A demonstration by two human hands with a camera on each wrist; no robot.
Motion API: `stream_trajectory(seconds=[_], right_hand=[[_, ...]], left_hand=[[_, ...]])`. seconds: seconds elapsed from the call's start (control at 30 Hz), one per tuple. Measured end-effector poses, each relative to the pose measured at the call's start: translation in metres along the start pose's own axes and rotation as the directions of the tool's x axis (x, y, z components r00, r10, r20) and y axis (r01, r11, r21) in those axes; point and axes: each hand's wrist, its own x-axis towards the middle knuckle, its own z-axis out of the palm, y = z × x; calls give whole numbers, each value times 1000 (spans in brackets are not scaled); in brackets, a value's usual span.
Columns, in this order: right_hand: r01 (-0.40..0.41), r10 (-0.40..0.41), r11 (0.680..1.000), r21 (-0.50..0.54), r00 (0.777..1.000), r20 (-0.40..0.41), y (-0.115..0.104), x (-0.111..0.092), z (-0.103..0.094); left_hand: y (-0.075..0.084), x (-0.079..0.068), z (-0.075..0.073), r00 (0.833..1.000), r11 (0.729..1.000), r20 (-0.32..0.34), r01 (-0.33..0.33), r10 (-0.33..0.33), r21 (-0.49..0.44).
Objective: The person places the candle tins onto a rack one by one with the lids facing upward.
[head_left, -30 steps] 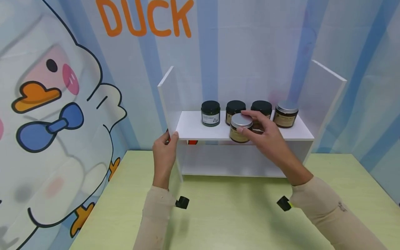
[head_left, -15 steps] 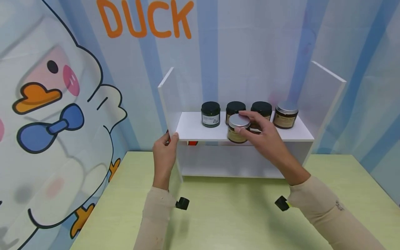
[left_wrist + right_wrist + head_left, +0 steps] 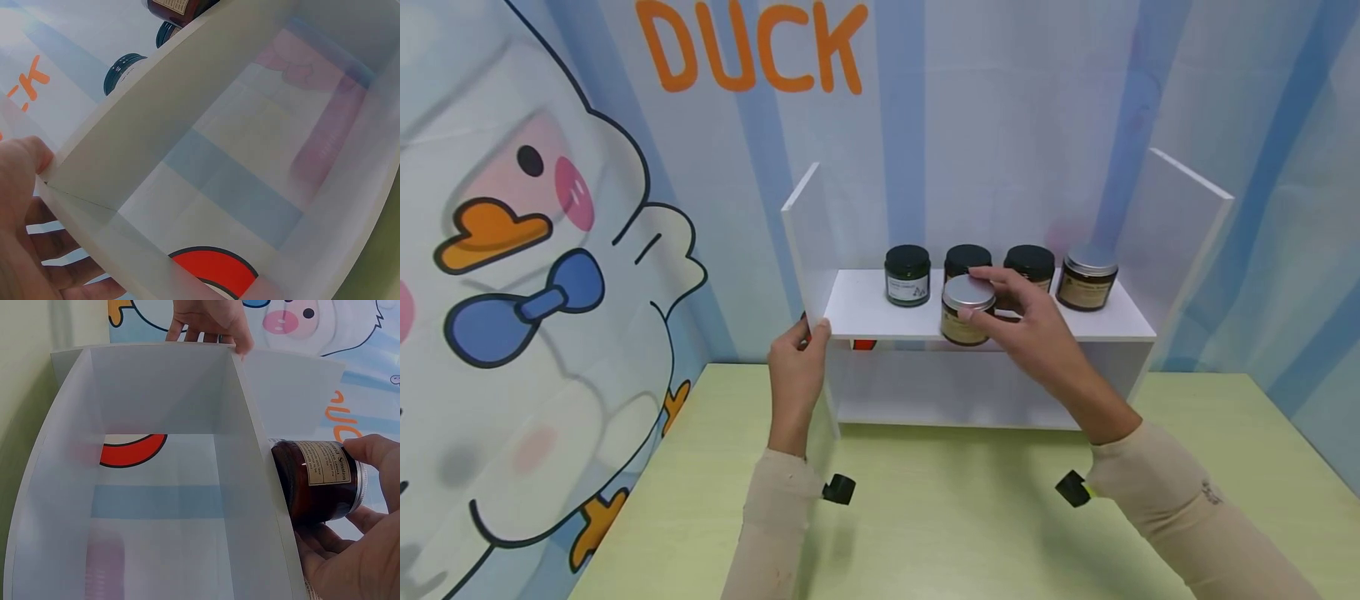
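A white two-level shelf [image 3: 868, 321] stands on the table. My right hand [image 3: 1037, 333] holds an amber glass jar [image 3: 967, 323] by its silver lid, between thumb and fingers, at the front edge of the upper board. In the right wrist view the jar [image 3: 319, 481] is close to that board; whether its base fully rests there I cannot tell. My left hand [image 3: 796, 375] grips the shelf's left side panel [image 3: 808, 242], thumb in front; in the left wrist view its fingers [image 3: 62, 244] lie along the outer face.
Behind the held jar, a row holds a green jar [image 3: 907, 275], two black-lidded jars, one at the right [image 3: 1030, 262], and a silver-lidded jar [image 3: 1087, 279]. The right side panel [image 3: 1176, 225] rises beside them. A duck-print backdrop [image 3: 1000, 108] hangs behind the pale green table [image 3: 940, 517].
My right hand has shifted the jar a little to the left along the shelf's front edge. The left hand keeps its grip on the side panel.
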Motion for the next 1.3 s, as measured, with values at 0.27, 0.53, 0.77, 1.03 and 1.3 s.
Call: stream_trajectory(seconds=[0.27,0.53,0.77,1.03,1.3], right_hand=[[-32,32,999,-7,999,-3,-3,1,3],[-55,56,998,-11,998,7,-8,2,5],[-82,82,997,-1,996,23,-10,4,8],[-49,50,999,-11,999,16,-14,6,14],[21,-22,1000,-22,1000,-9,-16,6,22]], left_hand=[[-1,0,-1,1000,1000,14,-2,2,-8],[-1,0,0,1000,1000,15,-20,20,-2],[1,-1,-1,1000,1000,10,1,0,-4],[0,0,0,1000,1000,-3,-2,2,5],[-1,0,0,1000,1000,-1,-10,10,2]])
